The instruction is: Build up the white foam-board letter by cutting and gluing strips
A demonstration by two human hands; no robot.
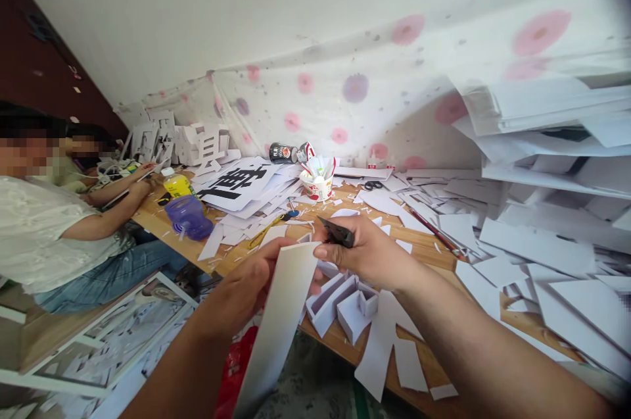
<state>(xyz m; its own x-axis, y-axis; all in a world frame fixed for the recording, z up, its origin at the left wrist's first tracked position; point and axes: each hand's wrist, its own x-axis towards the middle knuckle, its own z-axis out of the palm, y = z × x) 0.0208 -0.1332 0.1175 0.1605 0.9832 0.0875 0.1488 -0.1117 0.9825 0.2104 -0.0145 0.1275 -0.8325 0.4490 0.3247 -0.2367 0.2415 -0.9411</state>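
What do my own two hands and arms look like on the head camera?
The left hand and right hand are both ungloved. The left forearm and right forearm look bare, with no watch or bracelet visible. Some fingers are hidden, so I can't rule out rings.

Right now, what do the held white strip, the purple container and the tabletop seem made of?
White strip, in the left hand: probably foam board or thick card, matte, judging by its flat, shineless face. Purple container: likely plastic, smooth, as it looks translucent. Tabletop: smooth wood or wood-look laminate, from its tan colour; I cannot tell which.
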